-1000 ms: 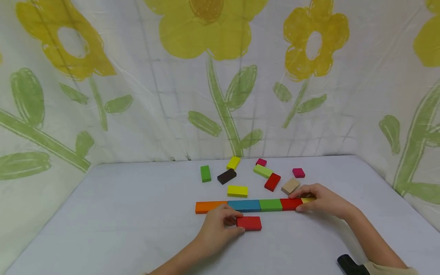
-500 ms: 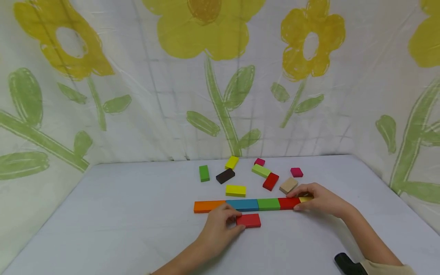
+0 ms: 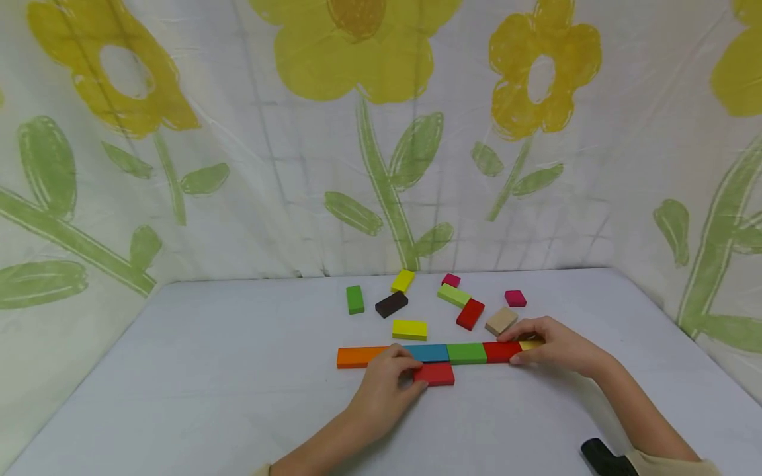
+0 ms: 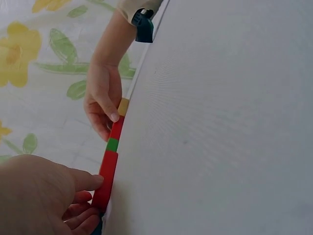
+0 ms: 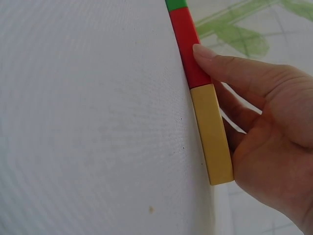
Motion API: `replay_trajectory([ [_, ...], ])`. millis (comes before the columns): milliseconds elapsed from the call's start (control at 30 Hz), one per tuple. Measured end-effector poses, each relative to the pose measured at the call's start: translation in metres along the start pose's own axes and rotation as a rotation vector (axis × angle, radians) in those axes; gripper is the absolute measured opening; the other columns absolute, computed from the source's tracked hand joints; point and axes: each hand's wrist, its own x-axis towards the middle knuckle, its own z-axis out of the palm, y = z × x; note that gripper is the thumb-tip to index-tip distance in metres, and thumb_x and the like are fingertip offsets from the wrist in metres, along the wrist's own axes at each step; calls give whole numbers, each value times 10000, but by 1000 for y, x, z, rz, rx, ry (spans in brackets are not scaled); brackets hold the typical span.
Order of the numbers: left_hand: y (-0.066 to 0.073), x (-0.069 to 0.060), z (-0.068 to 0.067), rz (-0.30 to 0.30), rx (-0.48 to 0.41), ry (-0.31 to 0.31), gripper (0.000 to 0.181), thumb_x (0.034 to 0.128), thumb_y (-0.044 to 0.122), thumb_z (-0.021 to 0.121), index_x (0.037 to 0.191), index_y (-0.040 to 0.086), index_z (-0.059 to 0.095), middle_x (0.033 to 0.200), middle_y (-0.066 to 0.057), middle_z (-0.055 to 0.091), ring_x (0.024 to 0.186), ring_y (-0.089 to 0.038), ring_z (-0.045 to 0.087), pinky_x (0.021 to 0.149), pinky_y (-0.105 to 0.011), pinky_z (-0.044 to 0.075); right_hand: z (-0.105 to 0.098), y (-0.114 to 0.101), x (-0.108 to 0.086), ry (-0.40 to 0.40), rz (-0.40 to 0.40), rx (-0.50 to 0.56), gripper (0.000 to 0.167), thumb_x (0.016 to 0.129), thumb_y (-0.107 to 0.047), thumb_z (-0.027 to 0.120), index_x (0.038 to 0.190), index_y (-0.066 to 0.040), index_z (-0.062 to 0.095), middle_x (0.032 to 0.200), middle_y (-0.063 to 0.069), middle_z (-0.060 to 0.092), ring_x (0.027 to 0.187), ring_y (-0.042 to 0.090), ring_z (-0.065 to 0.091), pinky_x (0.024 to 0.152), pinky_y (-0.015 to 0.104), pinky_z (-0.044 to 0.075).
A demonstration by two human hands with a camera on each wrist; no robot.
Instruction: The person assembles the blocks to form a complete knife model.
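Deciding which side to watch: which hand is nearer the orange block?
Left. The left hand is just in front of the orange block, overlapping its right end in the head view; the right hand is toward the opposite end of the row.

Soft, diffuse light; faint shadows on tabletop (image 3: 178, 396); wrist views dimmer, greyer, fine ripple patterns.

The left side of the bench (image 3: 178, 370) offers a wide way in, as does the near stretch between the forearms (image 3: 321, 439). A row of blocks (image 3: 467, 354) bars the middle, the left hand (image 3: 383, 383) and a red block (image 3: 439, 375) at its near side, the right hand (image 3: 556, 347) at its right end. Beyond, loose blocks (image 3: 409, 330) leave narrow gaps.
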Motion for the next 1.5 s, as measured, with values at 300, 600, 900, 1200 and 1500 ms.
replay_trajectory([
  [300,1,2,0,-3,2,5,249,936,128,812,1159,18,794,1068,13,623,993,-147,590,839,-206,562,0,-2,-1,11,22,-8,361,930,-144,807,1267,-33,737,1264,133,675,1183,280,542,858,214,552],
  [600,1,2,-1,21,-4,14,256,926,132,823,1149,9,794,1065,-3,627,984,-153,597,829,-213,566,-1,0,-1,3,-7,-1,356,940,-148,797,1267,-24,733,1267,143,671,1184,285,538,861,208,550],
  [900,1,3,0,2,11,9,254,926,124,821,1151,9,796,1063,3,634,978,-146,593,823,-198,560,-1,1,-1,7,-12,-9,353,935,-148,801,1261,-27,738,1265,140,671,1180,287,541,862,199,548],
  [1200,0,0,-2,29,12,24,255,918,118,829,1138,-9,797,1062,-17,643,973,-161,603,823,-220,570,0,2,0,5,0,-11,340,934,-149,802,1252,-44,745,1260,121,676,1173,267,540,865,211,549],
  [1500,2,2,-3,10,-40,30,268,910,116,837,1144,-5,790,1053,-13,633,956,-155,597,790,-201,557,-1,4,0,1,-8,-14,352,936,-146,800,1262,-31,736,1262,133,675,1173,282,544,855,208,549],
])
